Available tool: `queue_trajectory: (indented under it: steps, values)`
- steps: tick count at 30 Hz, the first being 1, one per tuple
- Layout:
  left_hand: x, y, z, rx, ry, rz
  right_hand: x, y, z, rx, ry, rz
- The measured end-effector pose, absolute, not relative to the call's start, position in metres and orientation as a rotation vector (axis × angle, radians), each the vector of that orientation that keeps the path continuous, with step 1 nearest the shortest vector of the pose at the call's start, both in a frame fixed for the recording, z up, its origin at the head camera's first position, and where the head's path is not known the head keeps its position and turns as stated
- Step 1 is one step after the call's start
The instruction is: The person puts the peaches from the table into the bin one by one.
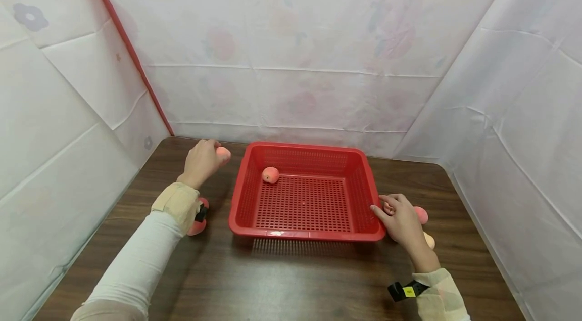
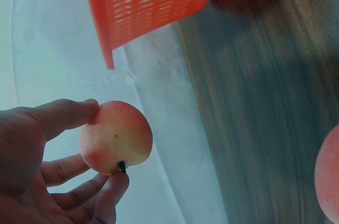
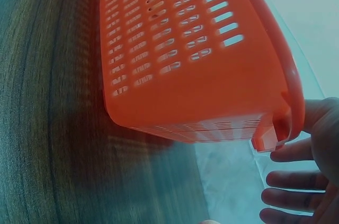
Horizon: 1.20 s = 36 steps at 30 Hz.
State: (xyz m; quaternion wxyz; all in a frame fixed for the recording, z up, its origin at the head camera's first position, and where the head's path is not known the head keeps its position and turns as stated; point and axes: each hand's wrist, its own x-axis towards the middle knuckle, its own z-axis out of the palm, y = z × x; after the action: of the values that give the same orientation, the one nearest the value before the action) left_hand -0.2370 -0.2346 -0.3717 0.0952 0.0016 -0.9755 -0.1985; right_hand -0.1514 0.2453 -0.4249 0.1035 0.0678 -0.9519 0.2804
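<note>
My left hand (image 1: 202, 162) is raised left of the red plastic basket (image 1: 309, 236), pinching a pink-yellow peach (image 2: 116, 136) between thumb and fingertips. The peach's dark stem shows in the left wrist view. On the basket's right rim, my right hand (image 1: 402, 220) grips with the thumb over the edge and the index finger outside. The right wrist view shows its other fingers (image 3: 296, 198) spread beside the basket wall. One pink peach (image 1: 270, 175) lies in the basket's far left corner.
Below my left wrist, pink peaches (image 1: 197, 227) sit on the dark wooden table (image 1: 282, 280), partly hidden by the arm. Right of my right hand lie a pink peach (image 1: 421, 215) and a yellowish one (image 1: 429, 240). White patterned cloth (image 1: 291, 48) surrounds the table's back and sides.
</note>
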Motion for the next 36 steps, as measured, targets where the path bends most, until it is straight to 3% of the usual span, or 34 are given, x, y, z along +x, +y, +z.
queue_trajectory:
  steps: [36]
  values:
    - [-0.242, -0.194, -0.351, -0.089, -2.858, -0.689, -0.151, 0.247, -0.430, 0.204, -2.773, 0.846]
